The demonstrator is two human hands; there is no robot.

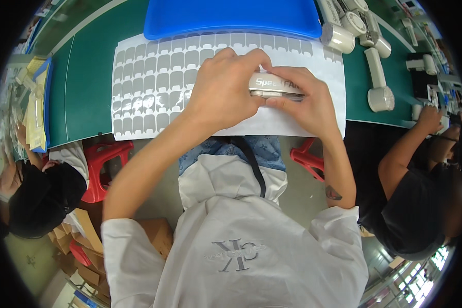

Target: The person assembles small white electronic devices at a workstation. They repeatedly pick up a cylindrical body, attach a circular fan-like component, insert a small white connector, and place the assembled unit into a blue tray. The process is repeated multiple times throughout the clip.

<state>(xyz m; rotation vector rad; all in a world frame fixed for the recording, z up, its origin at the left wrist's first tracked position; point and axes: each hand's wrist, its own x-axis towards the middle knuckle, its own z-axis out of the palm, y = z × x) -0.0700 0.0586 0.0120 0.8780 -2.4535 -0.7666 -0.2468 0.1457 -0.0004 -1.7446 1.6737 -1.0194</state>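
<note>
The green bench (87,92) spans the person's front, and on it lies the broad white label sheet (164,87), the landmark for everything else. A blue tray (231,20) sits at the sheet's far edge; beyond its far right corner is a group of white handheld units (339,38), with a lone white unit (379,82) to the right of the sheet. Both hands are over the sheet: the left hand (223,92) above its middle, the right hand (308,97) above its right part. Between them, over the right half of the sheet, is a pale handheld device (267,83), grasped from both ends, thumbs on the near side and fingers on the far side. Its long axis runs left to right, roughly along the sheet's near edge, dipping slightly toward the right hand. Neither hand is nearer, since both touch it; whether it also rests on the sheet cannot be told. Smallest are the grey labels (149,83), in rows over the left of the sheet and along its far edge. Most lie left of the device, so the left hand is the nearer one to them.
</note>
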